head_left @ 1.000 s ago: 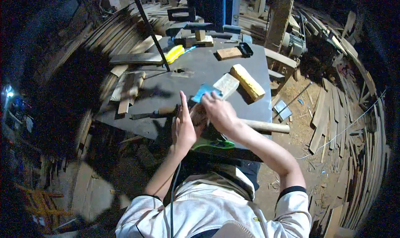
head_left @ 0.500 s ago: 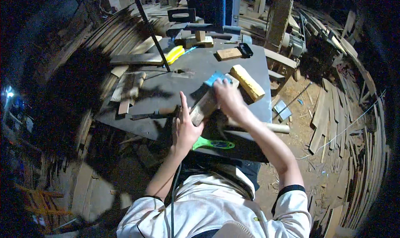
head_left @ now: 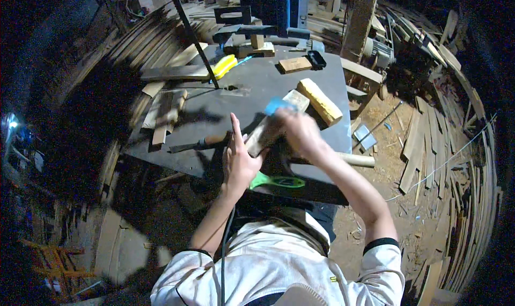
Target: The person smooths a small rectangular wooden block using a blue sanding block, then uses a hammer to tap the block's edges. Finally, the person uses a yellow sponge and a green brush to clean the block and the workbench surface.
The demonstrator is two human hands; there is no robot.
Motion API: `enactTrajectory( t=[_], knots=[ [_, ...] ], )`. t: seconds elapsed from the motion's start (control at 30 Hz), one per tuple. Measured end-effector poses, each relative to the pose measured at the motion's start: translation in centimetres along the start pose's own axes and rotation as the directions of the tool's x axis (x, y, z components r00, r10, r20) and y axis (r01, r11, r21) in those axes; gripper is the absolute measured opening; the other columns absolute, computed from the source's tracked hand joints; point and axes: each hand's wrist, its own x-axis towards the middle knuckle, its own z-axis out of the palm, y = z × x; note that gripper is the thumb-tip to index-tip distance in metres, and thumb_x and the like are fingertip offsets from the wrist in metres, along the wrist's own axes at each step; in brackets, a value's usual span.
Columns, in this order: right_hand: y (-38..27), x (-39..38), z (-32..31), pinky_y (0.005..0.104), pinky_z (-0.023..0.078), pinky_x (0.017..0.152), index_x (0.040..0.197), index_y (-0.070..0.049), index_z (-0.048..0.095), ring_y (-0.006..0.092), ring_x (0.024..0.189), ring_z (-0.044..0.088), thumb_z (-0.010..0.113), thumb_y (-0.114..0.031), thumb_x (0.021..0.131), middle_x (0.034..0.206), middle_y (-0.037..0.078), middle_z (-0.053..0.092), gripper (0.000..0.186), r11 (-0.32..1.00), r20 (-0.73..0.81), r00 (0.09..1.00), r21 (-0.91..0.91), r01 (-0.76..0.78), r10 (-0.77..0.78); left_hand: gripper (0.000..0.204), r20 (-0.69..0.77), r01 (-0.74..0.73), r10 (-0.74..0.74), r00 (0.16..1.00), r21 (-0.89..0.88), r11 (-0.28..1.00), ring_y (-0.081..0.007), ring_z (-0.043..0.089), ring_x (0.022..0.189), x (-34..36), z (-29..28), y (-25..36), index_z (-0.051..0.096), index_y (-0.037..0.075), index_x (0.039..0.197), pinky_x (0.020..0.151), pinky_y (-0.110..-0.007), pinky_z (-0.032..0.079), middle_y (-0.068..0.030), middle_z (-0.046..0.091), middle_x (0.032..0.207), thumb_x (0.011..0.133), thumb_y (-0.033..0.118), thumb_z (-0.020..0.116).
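Note:
A squared wooden block (head_left: 259, 139) slants across the dark tabletop in front of me. My left hand (head_left: 240, 165) grips its near end, with the thumb on one side and a finger pointing up along the other. On the block's upper face my right hand (head_left: 303, 133), smeared by motion, presses a blue sheet (head_left: 275, 105); its exact kind is too blurred to tell. Close to my left wrist lies a tool with a green handle (head_left: 284, 182), its other end hidden. Beside the left fingers rests a wooden-handled tool (head_left: 214, 139) with a dark flat blade.
A pale yellow wood piece (head_left: 321, 102) lies right of the block. A toothed saw blade (head_left: 194, 38) rises through the metal table (head_left: 257, 80). Beyond are a yellow-handled tool (head_left: 224, 67), a small brown block (head_left: 295, 64) and a black box (head_left: 316, 60). Stacked planks (head_left: 426, 145) line the right.
My right hand and the blue sheet have shifted slightly back toward me along the block, baring more of its far end. My left hand keeps its hold.

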Motion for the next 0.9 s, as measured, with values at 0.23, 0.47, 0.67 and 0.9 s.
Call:
enactTrajectory(
  t=[0.23, 0.47, 0.67, 0.9],
  knots=[
    [-1.2, -2.6, 4.0, 0.0445, 0.060, 0.074, 0.122, 0.000, 0.053, 0.0343, 0.112, 0.064, 0.054, -0.006, 0.086, 0.129, 0.021, 0.059, 0.036, 0.938, -0.171, 0.922, -0.087, 0.337, -0.347, 0.122, -0.055, -0.197, 0.207, 0.977, 0.149, 0.969, -0.0476, 0.057, 0.116, -0.1, -0.2, -0.7, -0.004, 0.011, 0.158, 0.097, -0.048, 0.048, -0.0305, 0.051, 0.137, 0.072, 0.015, 0.084],
    [-2.9, -1.7, 4.9, 0.0436, 0.060, 0.070, 0.106, 0.002, 0.056, 0.0340, 0.102, 0.067, 0.061, -0.007, 0.085, 0.113, 0.018, 0.064, 0.023, 0.862, -0.356, 0.787, -0.261, 0.435, -0.504, 0.120, -0.109, -0.214, 0.226, 0.968, 0.109, 0.971, -0.0480, 0.062, 0.107, 0.3, -0.2, -0.3, -0.004, 0.012, 0.158, 0.091, -0.049, 0.051, -0.0330, 0.058, 0.127, 0.073, 0.015, 0.081],
    [2.9, 2.9, 1.8, 0.0419, 0.060, 0.067, 0.103, 0.000, 0.058, 0.0341, 0.093, 0.070, 0.067, -0.004, 0.077, 0.103, 0.018, 0.067, 0.028, 0.976, -0.293, 0.952, -0.214, 0.028, -0.092, 0.126, -0.007, -0.026, 0.026, 1.000, -0.006, 1.000, -0.0442, 0.059, 0.117, 0.0, 0.3, -0.2, -0.007, 0.017, 0.158, 0.097, -0.046, 0.051, -0.0296, 0.044, 0.141, 0.070, 0.012, 0.083],
    [5.2, 4.2, 0.8, 0.0437, 0.058, 0.061, 0.100, 0.000, 0.060, 0.0365, 0.080, 0.070, 0.057, -0.003, 0.086, 0.097, 0.020, 0.067, 0.014, 0.982, -0.211, 0.970, -0.121, -0.147, 0.119, 0.127, -0.043, -0.095, 0.099, 0.994, 0.088, 0.992, -0.0412, 0.063, 0.111, 0.1, 0.5, -0.1, -0.007, 0.016, 0.158, 0.093, -0.047, 0.052, -0.0284, 0.049, 0.141, 0.069, 0.015, 0.084]
  ],
)
